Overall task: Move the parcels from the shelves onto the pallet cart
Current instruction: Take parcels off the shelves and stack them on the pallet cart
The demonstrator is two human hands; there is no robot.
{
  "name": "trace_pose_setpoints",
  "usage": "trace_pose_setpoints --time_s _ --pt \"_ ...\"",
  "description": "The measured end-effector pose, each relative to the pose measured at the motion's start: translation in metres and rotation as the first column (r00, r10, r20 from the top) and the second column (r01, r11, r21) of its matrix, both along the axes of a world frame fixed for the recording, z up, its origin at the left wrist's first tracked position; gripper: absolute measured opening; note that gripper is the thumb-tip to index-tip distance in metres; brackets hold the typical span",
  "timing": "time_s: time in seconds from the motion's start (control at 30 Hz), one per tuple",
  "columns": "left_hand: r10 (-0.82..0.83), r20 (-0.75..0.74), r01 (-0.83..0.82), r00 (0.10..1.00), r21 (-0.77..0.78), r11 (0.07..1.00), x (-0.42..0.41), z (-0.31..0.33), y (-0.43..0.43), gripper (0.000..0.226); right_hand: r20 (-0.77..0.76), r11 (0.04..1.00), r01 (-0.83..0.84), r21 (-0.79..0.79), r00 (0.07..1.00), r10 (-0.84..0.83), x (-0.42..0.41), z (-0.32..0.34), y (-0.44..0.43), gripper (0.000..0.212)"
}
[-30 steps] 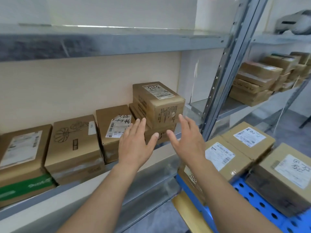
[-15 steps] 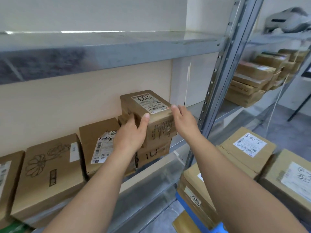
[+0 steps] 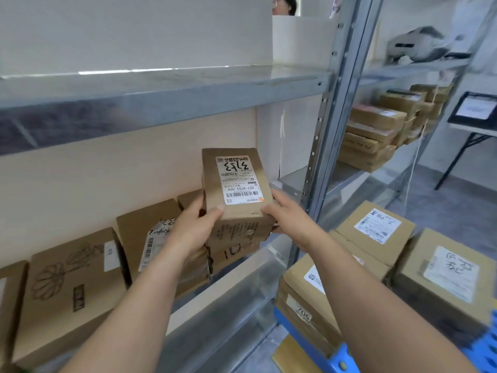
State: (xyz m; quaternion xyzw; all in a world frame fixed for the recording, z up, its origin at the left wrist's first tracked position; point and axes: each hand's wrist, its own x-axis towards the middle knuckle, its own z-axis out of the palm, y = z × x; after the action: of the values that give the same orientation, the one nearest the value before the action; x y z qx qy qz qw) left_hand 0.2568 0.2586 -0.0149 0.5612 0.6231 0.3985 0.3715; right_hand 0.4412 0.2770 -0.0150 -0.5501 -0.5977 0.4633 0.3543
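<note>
A brown cardboard parcel (image 3: 236,184) with a white shipping label on top is held between both hands, tilted up off the parcel (image 3: 234,251) it sat on. My left hand (image 3: 193,230) grips its left side with the thumb on the top front edge. My right hand (image 3: 285,214) grips its right side. Other parcels lie on the metal shelf (image 3: 242,278), among them one with a flower drawing (image 3: 70,286). The blue pallet cart (image 3: 336,356) at lower right carries several labelled parcels (image 3: 376,232).
A grey upright post (image 3: 330,125) of the rack stands just right of the held parcel. An upper shelf (image 3: 161,92) overhangs it. A second rack (image 3: 376,135) with stacked boxes is further right. A folding table with a screen (image 3: 476,109) stands at far right. A person's head shows above the partition (image 3: 285,4).
Both hands closed on the top parcel's sides and lifted it, tilting its labelled face toward me. The view has moved nearer the shelf.
</note>
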Motion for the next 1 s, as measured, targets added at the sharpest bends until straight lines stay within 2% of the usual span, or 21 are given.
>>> trace_pose_setpoints --time_s 0.1,0.4,0.7,0.87,1.0 --pt "-0.039 -0.009 0.039 0.999 0.019 0.999 0.003 0.0 -0.012 0.059 -0.033 0.997 0.031 0.077 0.999 -0.028 0.005 -0.008 -0.02 0.048" --pt "-0.184 0.088 0.174 0.979 0.11 0.979 0.02 -0.005 -0.066 0.067 -0.044 0.955 0.135 0.265 0.991 -0.128 0.03 -0.024 -0.084 0.065" --pt "-0.364 0.097 0.347 0.926 0.153 0.925 0.065 -0.013 -0.119 0.069 -0.085 0.874 0.313 0.371 0.949 -0.304 0.071 -0.036 -0.17 0.066" --pt "-0.429 0.087 0.416 0.899 0.137 0.899 0.104 -0.025 -0.14 0.075 -0.133 0.794 0.467 0.389 0.882 -0.453 0.1 -0.052 -0.216 0.067" --pt "-0.542 0.075 0.528 0.837 0.151 0.836 0.135 -0.035 -0.148 0.071 -0.139 0.725 0.592 0.351 0.799 -0.585 0.122 -0.068 -0.246 0.07"
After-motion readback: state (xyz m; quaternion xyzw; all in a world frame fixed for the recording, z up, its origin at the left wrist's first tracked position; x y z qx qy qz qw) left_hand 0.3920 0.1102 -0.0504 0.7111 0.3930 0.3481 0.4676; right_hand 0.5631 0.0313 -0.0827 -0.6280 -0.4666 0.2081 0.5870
